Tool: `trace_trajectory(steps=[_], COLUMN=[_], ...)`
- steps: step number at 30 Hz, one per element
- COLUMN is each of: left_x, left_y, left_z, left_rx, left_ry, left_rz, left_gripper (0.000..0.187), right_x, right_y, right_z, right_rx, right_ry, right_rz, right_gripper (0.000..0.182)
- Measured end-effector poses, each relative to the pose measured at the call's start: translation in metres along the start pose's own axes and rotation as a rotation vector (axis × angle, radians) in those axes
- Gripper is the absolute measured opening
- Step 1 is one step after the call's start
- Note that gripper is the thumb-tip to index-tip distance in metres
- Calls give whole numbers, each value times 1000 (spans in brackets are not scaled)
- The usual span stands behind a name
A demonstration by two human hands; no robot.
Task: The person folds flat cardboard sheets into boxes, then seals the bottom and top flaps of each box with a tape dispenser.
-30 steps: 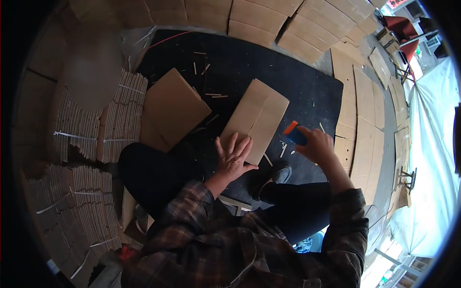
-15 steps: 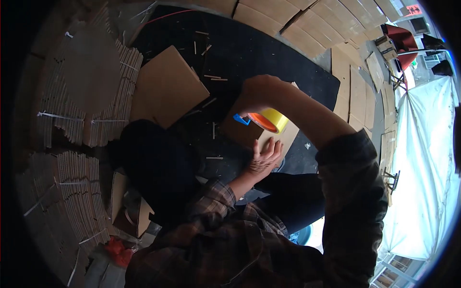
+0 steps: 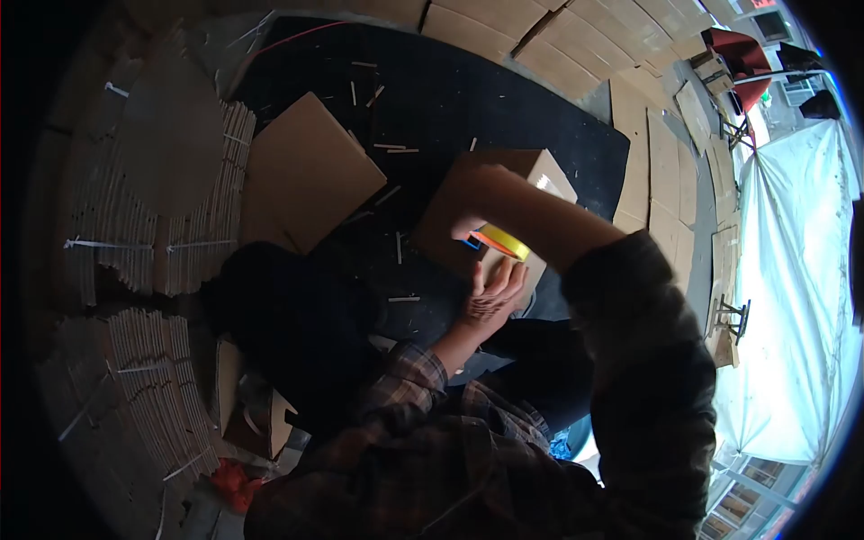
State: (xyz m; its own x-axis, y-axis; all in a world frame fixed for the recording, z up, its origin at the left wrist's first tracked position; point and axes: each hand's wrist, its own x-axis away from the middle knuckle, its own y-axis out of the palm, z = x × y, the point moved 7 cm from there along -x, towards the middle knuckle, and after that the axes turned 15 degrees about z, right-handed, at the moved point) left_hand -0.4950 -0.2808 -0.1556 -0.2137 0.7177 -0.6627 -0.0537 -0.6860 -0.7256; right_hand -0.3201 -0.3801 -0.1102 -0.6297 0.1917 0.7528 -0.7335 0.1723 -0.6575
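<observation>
- Gripping a tape dispenser (image 3: 506,242) in the right hand (image 3: 479,198), over a cardboard box (image 3: 441,209) at twelve o'clock from the left hand (image 3: 491,301).
- Resting that left hand, with fingers spread, on the box's near end.
- Sitting over a dark mat (image 3: 432,99), with more cardboard (image 3: 315,171) at ten o'clock and white sheeting (image 3: 801,288) at three.

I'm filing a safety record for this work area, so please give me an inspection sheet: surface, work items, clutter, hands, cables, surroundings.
Surface: dark mat on the floor.
Work items: cardboard box; yellow-and-orange tape roll.
Clutter: pale strips scattered on the mat; cardboard piece beside the box.
Hands: left hand against the box; right hand at the tape roll, its grip partly hidden.
Cables: none identifiable; thin red line near the mat's edge unclear.
Surroundings: strapped cardboard bundles at picture left, pale sheeting at right.
</observation>
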Motion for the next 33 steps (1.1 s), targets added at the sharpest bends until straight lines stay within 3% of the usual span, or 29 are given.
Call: trace_trajectory(steps=[1,3,6,7,9,10,13,23,30,33], left_x=[-6,-5,2,2,0,-2,-2,0,-3,-6], left_y=[-8,-9,-8,-8,-13,-16,-17,-17,-19,-22], left_z=[-10,-27,-56,-68,-99,-104,-105,-106,-104,-102], left_rx=[0,37,135,119,116,135,118,143,117,149], left_ry=[-23,-30,-52,-69,-119,-86,-54,-35,-17,-28], left_rz=[45,-80,-31,-89,-142,-48,7,14,-10,17], left_gripper=[52,82,85,83,82,81,81,78,78,81], right_x=[22,71,92,104,137,149,184,231,187,154], right_y=[-19,-42,-31,-29,-38,-31,5,183,229,229], right_z=[-2,2,21,22,28,35,64,122,125,112], right_rx=[-55,-44,-206,-213,-337,-338,-460,-645,-688,-695], right_ry=[-4,-8,-42,-48,-37,10,-7,32,114,87], right_rz=[83,107,415,423,641,600,792,862,617,657], right_gripper=[52,45,51,51,49,65,62,77,80,81])
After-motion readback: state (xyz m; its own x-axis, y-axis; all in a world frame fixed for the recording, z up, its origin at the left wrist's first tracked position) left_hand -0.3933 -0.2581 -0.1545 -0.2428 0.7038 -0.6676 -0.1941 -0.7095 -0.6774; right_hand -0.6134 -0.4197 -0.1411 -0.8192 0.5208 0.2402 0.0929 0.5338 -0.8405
